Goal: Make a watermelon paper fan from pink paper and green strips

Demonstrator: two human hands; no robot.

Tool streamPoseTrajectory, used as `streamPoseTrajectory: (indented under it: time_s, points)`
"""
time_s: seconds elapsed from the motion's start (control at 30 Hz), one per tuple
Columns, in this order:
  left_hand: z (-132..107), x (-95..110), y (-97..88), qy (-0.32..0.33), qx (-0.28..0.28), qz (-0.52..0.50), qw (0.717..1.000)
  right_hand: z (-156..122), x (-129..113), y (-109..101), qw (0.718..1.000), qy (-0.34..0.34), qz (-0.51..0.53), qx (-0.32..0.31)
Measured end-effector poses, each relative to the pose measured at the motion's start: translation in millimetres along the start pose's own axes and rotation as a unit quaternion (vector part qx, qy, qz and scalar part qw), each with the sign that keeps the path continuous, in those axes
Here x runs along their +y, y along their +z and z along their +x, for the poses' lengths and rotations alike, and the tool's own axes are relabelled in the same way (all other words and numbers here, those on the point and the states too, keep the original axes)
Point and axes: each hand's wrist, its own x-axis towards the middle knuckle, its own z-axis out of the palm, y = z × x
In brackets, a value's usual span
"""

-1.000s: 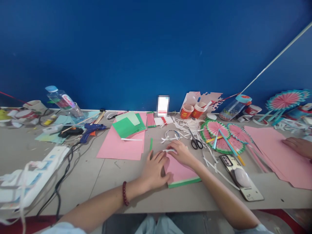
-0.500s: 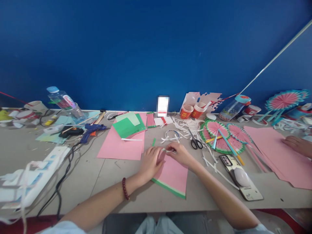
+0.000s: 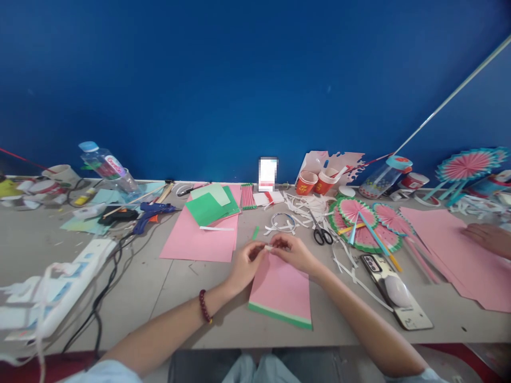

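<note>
A pink sheet of paper (image 3: pixel 281 290) lies in front of me, its near edge banded in pale green and darker green. My left hand (image 3: pixel 247 263) is at its far left end, thumb and fingers pinched together. Close beside it, my right hand (image 3: pixel 293 252) has its fingers curled in a pinch at the same far edge. Between the fingertips shows a small pale strip (image 3: pixel 269 248); whether it belongs to the sheet is hidden by my fingers. Just beyond my left hand a short green piece (image 3: pixel 255 232) shows.
Black-handled scissors (image 3: pixel 322 235), a tape ring (image 3: pixel 283 222) and white paper scraps lie beyond my right hand. Further right are watermelon-like paper fans (image 3: pixel 359 223) and a phone (image 3: pixel 413 314). Left are green sheets (image 3: pixel 207 208), a glue gun (image 3: pixel 151 214) and a power strip (image 3: pixel 75 282). Another person's hand (image 3: pixel 489 236) rests on pink paper.
The pink sheet has turned slightly, its near edge now more level and shifted right. My left hand has drawn back from lying over the sheet into a pinch at the far edge.
</note>
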Motion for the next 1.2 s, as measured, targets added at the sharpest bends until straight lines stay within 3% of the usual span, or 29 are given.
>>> streamPoseTrajectory:
  time_s: [0.27, 0.47, 0.73, 1.03, 1.2]
  points:
    - [-1.3, 2.2, 2.2, -0.016, 0.003, -0.028, 0.999, -2.6, -9.2, 4.1, 0.988, -0.090, -0.094, 0.082]
    - [-0.8, 4.7, 3.0, -0.018, -0.003, -0.035, 0.999, -6.5, -8.7, 10.4, 0.971, -0.154, -0.150, 0.106]
    - [-3.1, 6.5, 2.3, 0.011, -0.014, -0.002, 1.000, -6.1, -7.9, 15.6, 0.915, -0.258, -0.253, 0.180]
    - [-5.1, 6.1, 0.6, 0.078, -0.014, 0.057, 0.995, -8.7, -19.6, 19.4, 0.880, -0.294, -0.325, 0.182]
    - [-5.6, 4.0, 0.9, 0.082, -0.024, 0.061, 0.994, -9.9, -18.1, 21.7, 0.891, -0.272, -0.317, 0.176]
